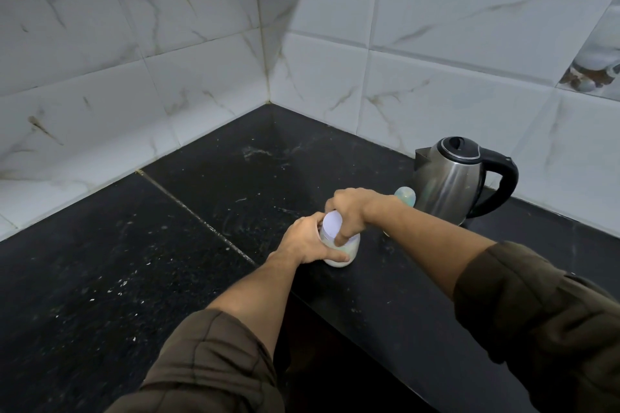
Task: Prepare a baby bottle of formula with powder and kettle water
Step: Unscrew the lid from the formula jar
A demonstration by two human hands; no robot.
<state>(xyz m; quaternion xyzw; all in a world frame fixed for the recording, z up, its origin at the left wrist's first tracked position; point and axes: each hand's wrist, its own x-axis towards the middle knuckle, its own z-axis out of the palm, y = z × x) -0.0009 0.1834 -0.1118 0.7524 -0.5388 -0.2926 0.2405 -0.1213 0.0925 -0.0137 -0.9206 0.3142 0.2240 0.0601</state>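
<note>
Your left hand (307, 238) wraps the jar (339, 245) on the black worktop (201, 178); your right hand (347, 211) grips its white lid (332, 224) (kettle (449, 178) stands near, behind right).

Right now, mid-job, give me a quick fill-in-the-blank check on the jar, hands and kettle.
1. The left hand grips the side of the jar, while the right hand is on its ____.
2. The kettle stands upright with its lid ____.
3. The kettle's handle is coloured ____.
4. The jar stands on the ____ counter.

Missing words: lid; shut; black; black
</note>
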